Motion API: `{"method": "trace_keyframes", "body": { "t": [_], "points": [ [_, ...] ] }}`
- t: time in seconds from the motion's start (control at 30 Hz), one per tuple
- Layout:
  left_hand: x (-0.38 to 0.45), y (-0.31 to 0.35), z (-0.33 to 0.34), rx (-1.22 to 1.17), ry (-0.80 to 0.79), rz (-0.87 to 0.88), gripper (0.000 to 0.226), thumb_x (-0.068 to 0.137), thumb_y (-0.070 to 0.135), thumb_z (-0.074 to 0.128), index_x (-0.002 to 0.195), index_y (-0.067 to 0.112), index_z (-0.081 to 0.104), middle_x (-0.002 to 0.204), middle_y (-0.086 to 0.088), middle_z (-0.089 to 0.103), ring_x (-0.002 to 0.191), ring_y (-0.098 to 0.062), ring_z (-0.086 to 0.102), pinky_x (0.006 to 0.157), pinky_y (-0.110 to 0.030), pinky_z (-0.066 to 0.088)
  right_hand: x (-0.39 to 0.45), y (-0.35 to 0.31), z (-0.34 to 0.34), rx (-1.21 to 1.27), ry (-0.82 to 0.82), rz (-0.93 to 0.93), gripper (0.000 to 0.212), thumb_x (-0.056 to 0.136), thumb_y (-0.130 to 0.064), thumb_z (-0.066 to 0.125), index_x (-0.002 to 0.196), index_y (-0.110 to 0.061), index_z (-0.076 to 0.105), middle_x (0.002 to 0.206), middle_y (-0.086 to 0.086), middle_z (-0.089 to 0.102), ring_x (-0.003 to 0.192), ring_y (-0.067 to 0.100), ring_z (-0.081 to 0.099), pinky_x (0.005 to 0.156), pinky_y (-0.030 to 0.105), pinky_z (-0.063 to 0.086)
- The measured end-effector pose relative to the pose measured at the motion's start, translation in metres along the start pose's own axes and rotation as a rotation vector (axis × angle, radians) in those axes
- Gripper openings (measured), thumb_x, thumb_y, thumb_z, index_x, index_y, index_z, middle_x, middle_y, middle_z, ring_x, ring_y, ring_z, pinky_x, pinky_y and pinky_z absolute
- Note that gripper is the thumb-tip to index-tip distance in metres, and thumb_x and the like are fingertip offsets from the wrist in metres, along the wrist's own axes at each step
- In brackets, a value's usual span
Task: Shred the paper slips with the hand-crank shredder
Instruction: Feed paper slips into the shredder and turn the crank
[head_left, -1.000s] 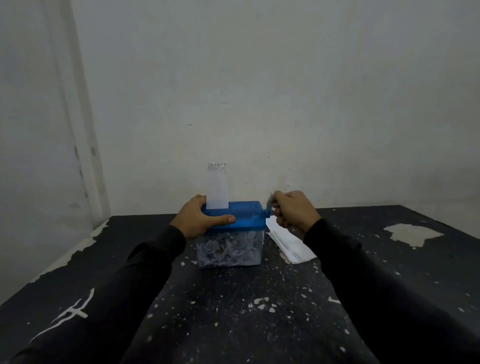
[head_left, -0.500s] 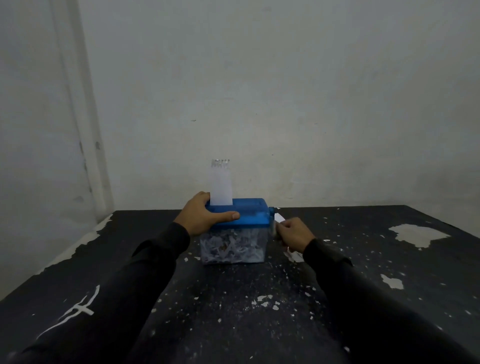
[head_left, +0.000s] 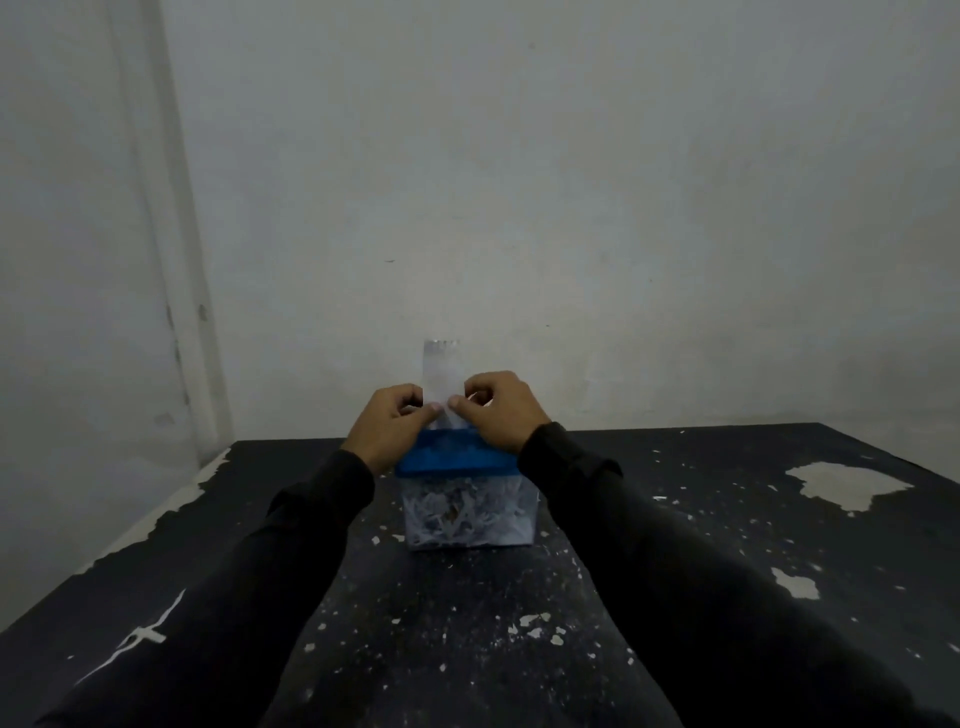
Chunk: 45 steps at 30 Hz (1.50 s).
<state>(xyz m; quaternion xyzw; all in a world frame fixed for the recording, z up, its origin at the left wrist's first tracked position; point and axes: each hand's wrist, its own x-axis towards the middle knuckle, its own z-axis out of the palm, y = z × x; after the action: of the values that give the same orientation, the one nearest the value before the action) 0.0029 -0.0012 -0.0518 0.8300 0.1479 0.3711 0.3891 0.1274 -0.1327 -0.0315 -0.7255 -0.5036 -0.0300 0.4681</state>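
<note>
Since half a second before, the right hand (head_left: 501, 410) had left the crank side of the shredder and come up to the paper slip (head_left: 441, 371), and the left hand (head_left: 387, 428) had lifted off the blue lid (head_left: 454, 457) to join it.

In the head view, both hands had their fingers curled, thumb and forefinger pinching the slip at its lower edges, left and right, just above the lid's slot. The slip stood upright in the slot. Below the lid, the clear bin (head_left: 467, 514) held a tangle of shreds and stood on the dark, paint-flecked table (head_left: 727, 519). The crank was hidden behind the right hand.

The slip looked thin, light and limp, likely to buckle if pushed from above, so holding both edges low, near the slot, seemed the sound grip. The shredder looked light enough to slide unless steadied.
</note>
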Motion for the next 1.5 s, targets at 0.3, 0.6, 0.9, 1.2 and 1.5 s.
{"method": "trace_keyframes", "body": {
  "t": [0.3, 0.6, 0.9, 1.2, 1.5],
  "points": [
    [0.006, 0.007, 0.005, -0.123, 0.101, 0.099, 0.007, 0.095, 0.008, 0.070, 0.091, 0.005, 0.065, 0.078, -0.006, 0.069, 0.066, -0.003, 0.062, 0.065, -0.015, 0.049, 0.010, 0.008, -0.003, 0.287, 0.052, 0.072, 0.021, 0.095, -0.025, 0.070, 0.082, -0.009, 0.068, 0.075, 0.008, 0.070, 0.058, 0.021, 0.064, 0.070, 0.045, 0.062],
    [0.003, 0.013, 0.008, -0.100, 0.102, 0.120, 0.016, 0.103, 0.027, 0.060, 0.097, 0.016, 0.049, 0.081, -0.009, 0.073, 0.073, -0.020, 0.070, 0.061, -0.031, 0.055, 0.009, -0.003, 0.002, 0.359, 0.121, 0.108, 0.022, 0.102, -0.028, 0.059, 0.105, -0.007, 0.065, 0.096, 0.016, 0.073, 0.055, 0.024, 0.065, 0.051, 0.033, 0.057],
    [0.016, 0.035, 0.007, -0.275, 0.064, 0.049, 0.042, 0.099, 0.013, 0.066, 0.130, 0.023, 0.039, 0.105, -0.007, 0.068, 0.092, -0.017, 0.070, 0.067, -0.021, 0.057, 0.009, 0.000, -0.019, 0.386, 0.117, 0.046, 0.032, 0.096, -0.010, 0.065, 0.124, -0.018, 0.052, 0.098, 0.017, 0.069, 0.069, 0.021, 0.065, 0.054, 0.018, 0.049],
    [0.030, 0.035, -0.004, -0.046, 0.006, 0.143, 0.043, 0.090, 0.008, 0.075, 0.132, 0.009, 0.065, 0.118, -0.010, 0.072, 0.104, -0.019, 0.070, 0.096, -0.038, 0.059, 0.021, 0.008, -0.030, 0.036, 0.060, -0.129, 0.031, 0.091, -0.024, 0.075, 0.118, -0.010, 0.071, 0.101, 0.004, 0.070, 0.084, 0.015, 0.064, 0.079, 0.029, 0.057],
    [0.036, 0.042, -0.015, 0.182, -0.044, 0.292, 0.025, 0.095, 0.036, 0.067, 0.114, 0.024, 0.078, 0.102, 0.002, 0.061, 0.097, -0.018, 0.059, 0.082, -0.033, 0.054, 0.020, -0.003, -0.050, -0.029, 0.094, -0.291, 0.031, 0.090, -0.038, 0.074, 0.106, -0.012, 0.077, 0.099, -0.004, 0.074, 0.083, 0.005, 0.066, 0.071, 0.012, 0.052]
  ]
}}
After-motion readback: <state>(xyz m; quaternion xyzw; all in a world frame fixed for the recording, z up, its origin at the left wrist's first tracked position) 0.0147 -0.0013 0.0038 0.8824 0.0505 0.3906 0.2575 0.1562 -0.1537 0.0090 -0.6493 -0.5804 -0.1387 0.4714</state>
